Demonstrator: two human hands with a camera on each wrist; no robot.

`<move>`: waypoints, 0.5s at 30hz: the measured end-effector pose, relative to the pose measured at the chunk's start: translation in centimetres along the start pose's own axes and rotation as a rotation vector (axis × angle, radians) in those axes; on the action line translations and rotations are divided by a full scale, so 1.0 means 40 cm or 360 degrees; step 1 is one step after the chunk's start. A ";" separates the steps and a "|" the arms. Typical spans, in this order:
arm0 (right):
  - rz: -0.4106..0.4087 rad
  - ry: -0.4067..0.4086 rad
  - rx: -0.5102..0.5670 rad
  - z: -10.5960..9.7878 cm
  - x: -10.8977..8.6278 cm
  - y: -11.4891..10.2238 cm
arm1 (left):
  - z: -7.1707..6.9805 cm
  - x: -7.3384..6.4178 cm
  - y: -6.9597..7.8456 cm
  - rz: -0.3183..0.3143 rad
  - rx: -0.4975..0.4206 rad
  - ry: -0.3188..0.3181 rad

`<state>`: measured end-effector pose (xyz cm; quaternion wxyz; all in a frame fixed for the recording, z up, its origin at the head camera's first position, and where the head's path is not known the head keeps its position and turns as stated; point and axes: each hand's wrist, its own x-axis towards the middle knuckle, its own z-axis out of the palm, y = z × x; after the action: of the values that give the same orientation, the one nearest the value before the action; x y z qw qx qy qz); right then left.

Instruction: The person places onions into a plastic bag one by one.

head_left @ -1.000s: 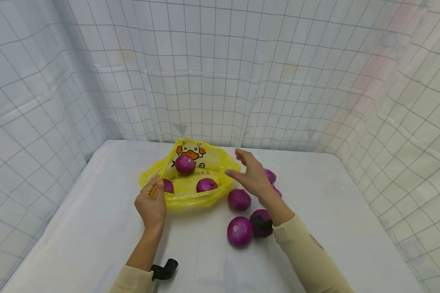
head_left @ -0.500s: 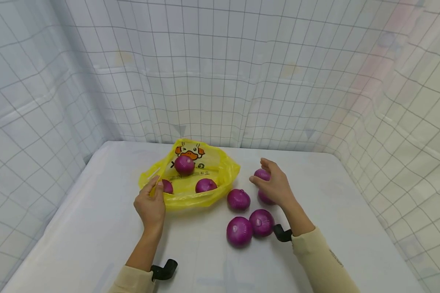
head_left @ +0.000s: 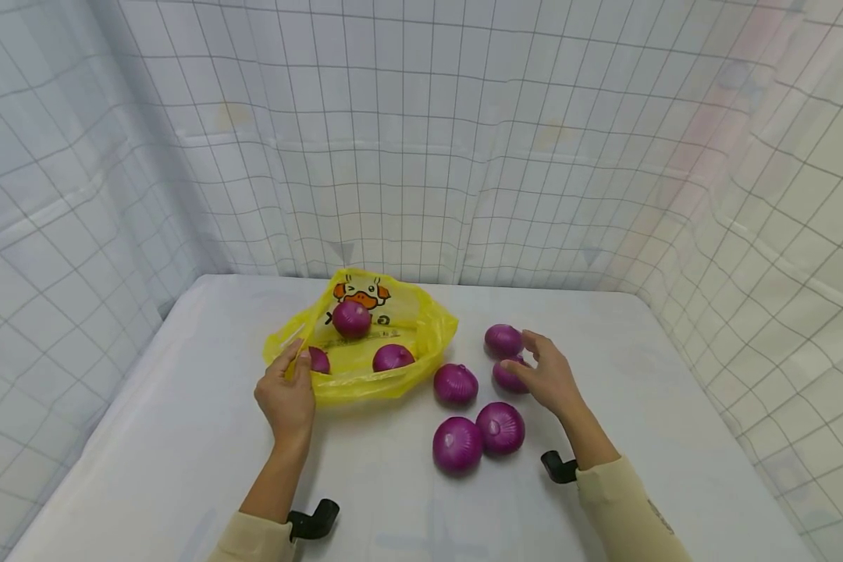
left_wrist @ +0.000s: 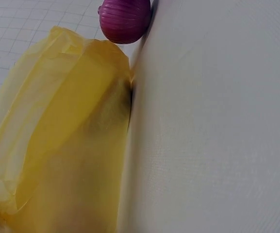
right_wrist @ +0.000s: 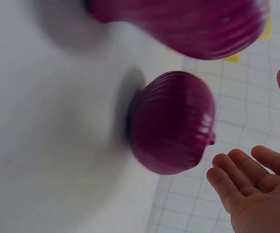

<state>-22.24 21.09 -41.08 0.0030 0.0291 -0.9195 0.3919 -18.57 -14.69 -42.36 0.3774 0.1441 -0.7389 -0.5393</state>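
Rightward and nearer the person, the right hand (head_left: 548, 380) has shifted over the last second, from beside the bag to a pair of onions at the bag's 3 o'clock, counting 12 o'clock as toward the back wall; the left hand (head_left: 288, 398) and the yellow bag (head_left: 365, 388) stay where they were. The right hand's grip is apart, thumb and fingers spread. Its thumb overlaps the pair's nearer onion (head_left: 506, 382) in the head view, and contact cannot be told from there. The pair's farther onion (head_left: 503, 340) sits at that one's 12 o'clock, close by the fingertips. A gap shows in the right wrist view between the fingers (right_wrist: 227, 187) and an onion (right_wrist: 171, 124).

At the bag's 8 o'clock, the left hand's grip is clamped on the plastic rim, thumb against fingers. Three onions lie inside: a back onion (head_left: 352, 320) toward 11 o'clock, below a printed duck (head_left: 362, 290); a front onion (head_left: 393, 357) toward 4; and a half-hidden onion (head_left: 319, 360) toward 8, just beside the left thumb.

On the tabletop (head_left: 674, 468), a loose onion (head_left: 456, 384) rests just beside the bag at its 4 o'clock. Farther out, between 4 and 5, a large onion (head_left: 457, 445) and its neighbouring onion (head_left: 501, 428) sit side by side.
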 end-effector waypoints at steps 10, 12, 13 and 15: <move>0.0084 -0.0024 -0.0100 0.021 0.000 0.070 | 0.002 0.000 -0.002 0.0015 0.0014 -0.0009; 0.0101 -0.0035 -0.0107 0.023 0.003 0.079 | 0.003 0.001 -0.004 0.0018 0.0017 -0.0011; 0.0110 -0.0040 -0.0108 0.025 0.004 0.082 | 0.003 0.001 -0.006 0.0019 0.0020 -0.0011; 0.0125 -0.0053 -0.0111 0.028 0.005 0.087 | 0.004 0.002 -0.008 0.0021 0.0021 -0.0012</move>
<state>-22.64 22.67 -44.34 -0.0268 -0.0006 -0.9329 0.3590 -18.79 -14.75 -42.65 0.3772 0.1396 -0.7448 -0.5324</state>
